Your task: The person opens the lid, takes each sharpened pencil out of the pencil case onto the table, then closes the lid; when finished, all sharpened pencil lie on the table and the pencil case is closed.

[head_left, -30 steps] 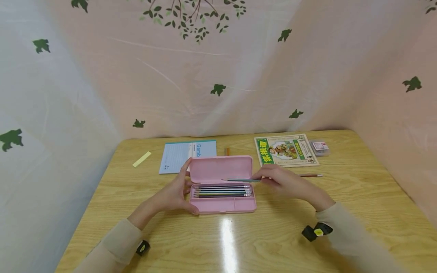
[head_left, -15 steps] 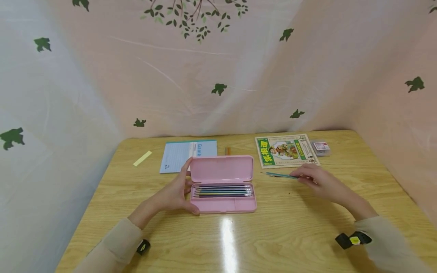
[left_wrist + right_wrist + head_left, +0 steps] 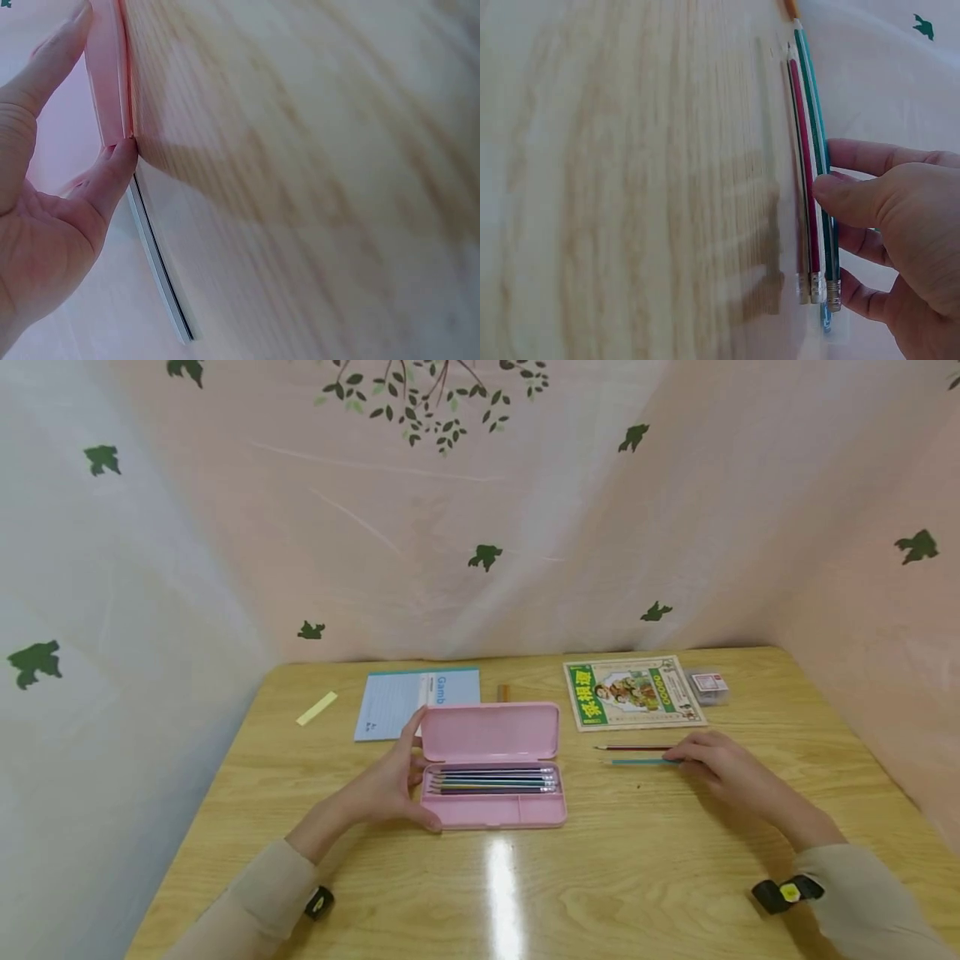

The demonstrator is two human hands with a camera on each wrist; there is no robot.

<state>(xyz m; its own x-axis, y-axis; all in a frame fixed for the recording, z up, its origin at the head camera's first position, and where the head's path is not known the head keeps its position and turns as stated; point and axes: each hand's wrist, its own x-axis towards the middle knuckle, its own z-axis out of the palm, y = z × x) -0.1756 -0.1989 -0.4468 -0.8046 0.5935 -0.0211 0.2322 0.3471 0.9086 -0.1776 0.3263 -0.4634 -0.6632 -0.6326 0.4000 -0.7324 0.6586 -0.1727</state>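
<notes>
My left hand grips the left end of a pink pencil case, its thumb at the front corner and fingers by the raised lid. The case stands open, with several pencils side by side in its rear compartment, eraser ends to the right. In the left wrist view, fingertips meet the edge of the pink case. Off to the right, my right hand pinches a teal pencil near its eraser end, low over the table. A dark red pencil lies right alongside it.
Behind the case lie a blue notebook and a small orange-brown item. A green-and-cream booklet and a small clear box are at the back right. A yellow strip lies on the wooden table at left.
My right hand has moved rightward from over the pencil case with the teal pencil, lowering it beside the dark red pencil. My left hand keeps its grip on the case.
</notes>
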